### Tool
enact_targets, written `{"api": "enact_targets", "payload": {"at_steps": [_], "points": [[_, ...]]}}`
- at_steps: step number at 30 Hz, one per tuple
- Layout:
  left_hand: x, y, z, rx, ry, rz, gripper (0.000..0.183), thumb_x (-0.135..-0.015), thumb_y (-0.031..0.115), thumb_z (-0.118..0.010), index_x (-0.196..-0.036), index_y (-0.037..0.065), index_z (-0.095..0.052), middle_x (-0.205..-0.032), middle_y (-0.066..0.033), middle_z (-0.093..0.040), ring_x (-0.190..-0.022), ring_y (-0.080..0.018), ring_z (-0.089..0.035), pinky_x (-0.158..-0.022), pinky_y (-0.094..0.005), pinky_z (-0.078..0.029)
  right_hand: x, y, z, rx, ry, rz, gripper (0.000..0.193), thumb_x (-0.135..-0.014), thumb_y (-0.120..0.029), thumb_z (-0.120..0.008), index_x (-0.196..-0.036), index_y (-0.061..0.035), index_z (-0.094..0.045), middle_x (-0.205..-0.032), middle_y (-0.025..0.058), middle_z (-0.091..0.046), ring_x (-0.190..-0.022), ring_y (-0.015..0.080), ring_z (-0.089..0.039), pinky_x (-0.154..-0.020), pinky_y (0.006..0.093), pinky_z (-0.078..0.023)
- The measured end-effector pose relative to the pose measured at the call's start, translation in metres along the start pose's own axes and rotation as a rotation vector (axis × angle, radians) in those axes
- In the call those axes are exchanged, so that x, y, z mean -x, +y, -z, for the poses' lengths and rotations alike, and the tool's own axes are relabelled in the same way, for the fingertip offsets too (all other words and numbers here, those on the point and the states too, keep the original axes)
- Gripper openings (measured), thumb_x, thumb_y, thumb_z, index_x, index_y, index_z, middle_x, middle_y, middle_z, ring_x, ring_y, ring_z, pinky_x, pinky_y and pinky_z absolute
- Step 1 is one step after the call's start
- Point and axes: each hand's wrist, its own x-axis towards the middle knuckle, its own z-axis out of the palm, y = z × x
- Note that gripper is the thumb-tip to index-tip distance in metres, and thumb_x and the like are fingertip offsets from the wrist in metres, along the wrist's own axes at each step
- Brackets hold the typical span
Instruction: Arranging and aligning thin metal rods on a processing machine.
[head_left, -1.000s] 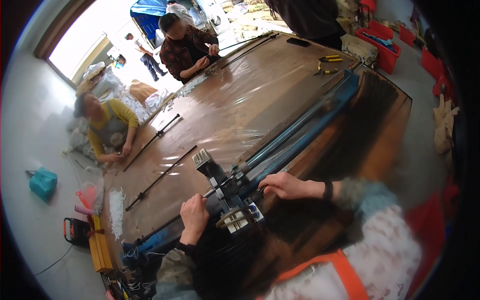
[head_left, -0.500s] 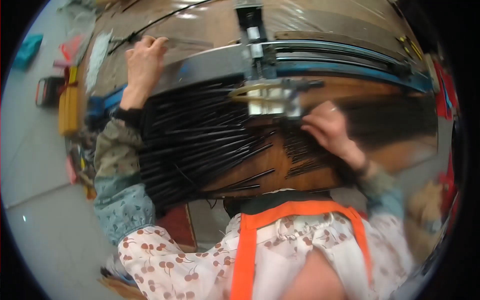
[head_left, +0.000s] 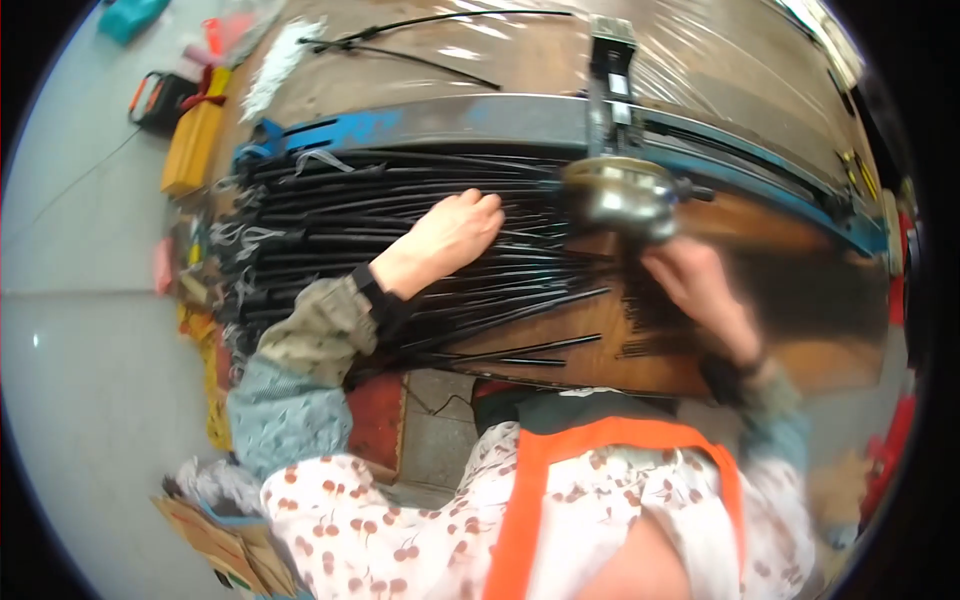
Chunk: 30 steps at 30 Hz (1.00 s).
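My left hand (head_left: 450, 235) is over a wide bundle of thin black rods (head_left: 340, 222), its fingers curled down among them. Whatever those fingers hold is hidden. Close beside a metal machine head (head_left: 620, 195) is my right hand (head_left: 700, 285), smeared by motion, so its fingers do not show clearly. The machine head hangs from an upright bracket (head_left: 612, 70) on a long blue and grey rail (head_left: 460, 118). Beyond the rail, two joined black rods (head_left: 430, 22) lie on clear plastic film. More thin dark rods (head_left: 800, 255), blurred, lie right of the machine head.
A brown wooden tabletop (head_left: 560, 340) carries the rods, some with ends near its front edge. To the left are a yellow box-shaped object (head_left: 192, 145), a black and orange case (head_left: 155, 100) and a cardboard box (head_left: 215, 535). A red panel (head_left: 378, 425) is below the table.
My left hand has come back from the far left beyond the rail to the rods near the middle. The view has shifted. My right hand stays near the machine head.
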Motion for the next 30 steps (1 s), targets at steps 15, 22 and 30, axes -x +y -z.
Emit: {"api": "enact_targets", "payload": {"at_steps": [15,22,30], "points": [[-0.053,0.091,0.045,0.188,0.101,0.001,0.021,-0.093,0.030,-0.062,-0.112,0.020,-0.064,-0.068,-0.0074,-0.058,-0.058,-0.0286,-0.064,-0.046,-0.0414,-0.050,0.021,-0.014,-0.001,-0.303,0.181,0.016,0.023,-0.089,-0.015,-0.070,-0.110,-0.0057,-0.071,-0.086,0.0164,-0.069,-0.079,0.0326,-0.068,-0.070,0.0383,-0.055],[-0.069,0.114,0.061,0.060,0.101,-0.011,0.013,-0.093,0.029,-0.062,-0.100,0.018,-0.062,-0.066,-0.0059,-0.059,-0.058,-0.0275,-0.065,-0.047,-0.0403,-0.050,0.038,-0.002,-0.013,0.007,0.384,0.232,0.037,-0.083,-0.004,-0.070,-0.119,-0.0013,-0.066,-0.077,0.0112,-0.066,-0.075,0.0278,-0.063,-0.066,0.0360,-0.054],[-0.115,0.132,0.093,-0.438,0.171,-0.302,0.005,-0.086,0.009,-0.052,-0.090,0.012,-0.053,-0.084,-0.0084,-0.057,-0.079,-0.0246,-0.058,-0.067,-0.0375,-0.047,0.050,0.022,0.028,0.265,0.729,0.498,0.041,-0.086,-0.014,-0.072,-0.120,0.0054,-0.061,-0.118,0.0158,-0.063,-0.111,0.0350,-0.062,-0.091,0.0455,-0.054]]}}
